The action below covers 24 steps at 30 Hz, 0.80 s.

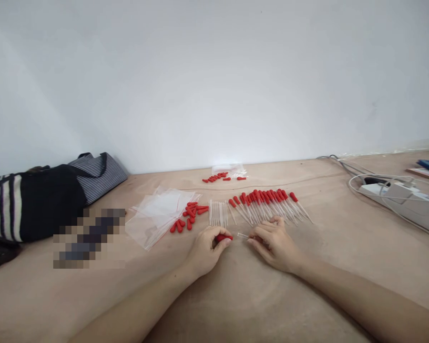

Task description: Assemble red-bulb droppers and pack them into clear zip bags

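Between the thumb and fingers of my left hand [204, 248] is a red rubber dropper bulb [224, 237]. My right hand [276, 244] pinches a clear glass dropper tube [242, 235], its bare end pointing left at the bulb with a small gap between them. Just beyond my hands lies a row of loose clear tubes [218, 213]. To the right of these, many droppers with red bulbs fitted [263, 202] lie side by side, bulbs away from me. A pile of loose red bulbs [191, 211] is left of the tubes.
Clear zip bags [157, 212] lie left of the bulbs. Farther back, more red bulbs [214, 177] lie by another clear bag [232, 169]. A black bag [53, 202] stands at the left wall; a white power strip [400, 200] with cables is at right.
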Motion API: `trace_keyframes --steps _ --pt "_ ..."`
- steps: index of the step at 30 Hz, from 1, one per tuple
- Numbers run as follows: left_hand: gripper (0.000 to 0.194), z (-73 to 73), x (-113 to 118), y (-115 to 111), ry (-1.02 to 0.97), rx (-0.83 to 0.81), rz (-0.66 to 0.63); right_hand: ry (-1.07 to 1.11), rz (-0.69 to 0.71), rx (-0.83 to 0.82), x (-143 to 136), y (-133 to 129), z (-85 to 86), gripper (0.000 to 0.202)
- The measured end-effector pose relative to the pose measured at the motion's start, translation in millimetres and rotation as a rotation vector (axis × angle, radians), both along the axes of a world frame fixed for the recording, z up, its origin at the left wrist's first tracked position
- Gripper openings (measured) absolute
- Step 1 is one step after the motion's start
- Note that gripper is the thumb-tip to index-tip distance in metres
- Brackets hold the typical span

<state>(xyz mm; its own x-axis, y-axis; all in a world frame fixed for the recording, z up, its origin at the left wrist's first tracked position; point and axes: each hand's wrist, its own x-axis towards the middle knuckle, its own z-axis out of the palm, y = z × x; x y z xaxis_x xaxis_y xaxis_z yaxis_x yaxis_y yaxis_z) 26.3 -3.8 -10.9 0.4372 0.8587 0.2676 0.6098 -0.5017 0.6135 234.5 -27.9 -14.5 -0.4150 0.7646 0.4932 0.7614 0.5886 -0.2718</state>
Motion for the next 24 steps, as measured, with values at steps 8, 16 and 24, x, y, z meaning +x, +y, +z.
trace_keyframes --steps 8,16,24 --pt "0.012 -2.6 1 -1 -0.082 -0.008 0.025 0.112 -0.021 0.018 -17 -9 1.6 0.021" --pt "0.013 1.8 2 -2 -0.082 0.043 0.043 0.182 -0.031 0.078 -20 -10 0.2 0.021" --pt "0.012 4.0 3 -5 -0.073 0.102 0.063 0.192 -0.025 0.094 -22 -11 2.0 0.022"
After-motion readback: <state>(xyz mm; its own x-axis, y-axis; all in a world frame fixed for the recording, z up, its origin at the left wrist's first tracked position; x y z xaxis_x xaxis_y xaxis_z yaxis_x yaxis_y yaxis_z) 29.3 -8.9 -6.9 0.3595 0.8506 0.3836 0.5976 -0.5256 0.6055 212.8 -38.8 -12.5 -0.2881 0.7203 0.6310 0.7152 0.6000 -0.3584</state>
